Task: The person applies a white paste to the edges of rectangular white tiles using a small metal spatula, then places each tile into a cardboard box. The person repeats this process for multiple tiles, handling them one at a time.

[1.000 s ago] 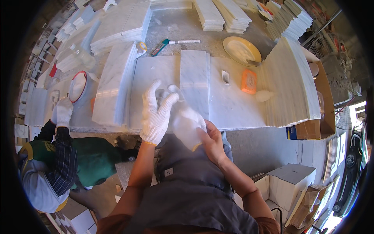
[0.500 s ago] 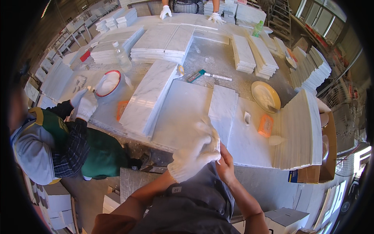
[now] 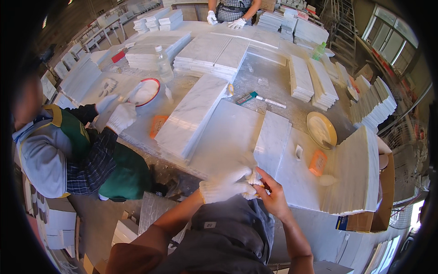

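My left hand (image 3: 224,185) wears a white knitted work glove and is closed on a second, bunched-up white glove (image 3: 252,181). My right hand (image 3: 273,195) is bare, its thumb and fingers pinching the yellow-edged end of that same glove. Both hands meet in front of my dark apron (image 3: 223,223), above the near edge of the table. Behind them lie a wide marble tile (image 3: 228,132) and a narrower grey-veined marble strip (image 3: 272,139). Parts of my left fingertips are hidden behind the bunched glove.
Stacked marble strips (image 3: 194,116) and upright tiles (image 3: 353,173) stand on the worktable. An orange block (image 3: 318,163), a yellow bowl (image 3: 334,132) and a teal-handled tool (image 3: 247,98) lie around. At left, a gloved co-worker (image 3: 123,118) handles a red-rimmed bowl (image 3: 158,93); another person (image 3: 232,11) stands opposite.
The view has shifted, moving the table rightward in the picture. The loose glove is bunched smaller between my hands, and my right fingers have come up over its end. The far person's hands drew closer together.
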`<state>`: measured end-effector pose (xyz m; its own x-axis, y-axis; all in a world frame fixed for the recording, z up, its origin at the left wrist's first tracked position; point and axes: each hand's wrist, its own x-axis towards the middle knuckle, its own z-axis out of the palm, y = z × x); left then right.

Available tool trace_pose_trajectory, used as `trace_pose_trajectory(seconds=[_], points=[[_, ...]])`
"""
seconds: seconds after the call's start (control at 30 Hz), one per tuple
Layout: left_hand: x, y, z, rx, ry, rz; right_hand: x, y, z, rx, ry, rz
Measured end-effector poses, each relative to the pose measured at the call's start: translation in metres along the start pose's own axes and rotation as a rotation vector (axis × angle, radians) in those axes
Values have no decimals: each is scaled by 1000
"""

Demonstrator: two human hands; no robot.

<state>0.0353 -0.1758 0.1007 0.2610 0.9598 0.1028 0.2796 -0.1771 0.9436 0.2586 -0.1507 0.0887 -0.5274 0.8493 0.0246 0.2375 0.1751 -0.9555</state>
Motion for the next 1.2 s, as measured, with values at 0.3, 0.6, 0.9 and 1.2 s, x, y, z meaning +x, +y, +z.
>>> trace_pose_trajectory(seconds=[0.3, 0.6, 0.9, 1.2], points=[[-4, 9, 2, 550, 306, 95, 6, -18, -6, -483, 65, -388], [6, -2, 21, 541, 355, 273, 20, -10, 1, 160, -463, 479], [-4, -8, 46, 661, 381, 394, 27, 38, 27, 867, 290, 394], [-7, -12, 59, 639, 419, 473, 20, 46, 34, 685, 520, 284]])
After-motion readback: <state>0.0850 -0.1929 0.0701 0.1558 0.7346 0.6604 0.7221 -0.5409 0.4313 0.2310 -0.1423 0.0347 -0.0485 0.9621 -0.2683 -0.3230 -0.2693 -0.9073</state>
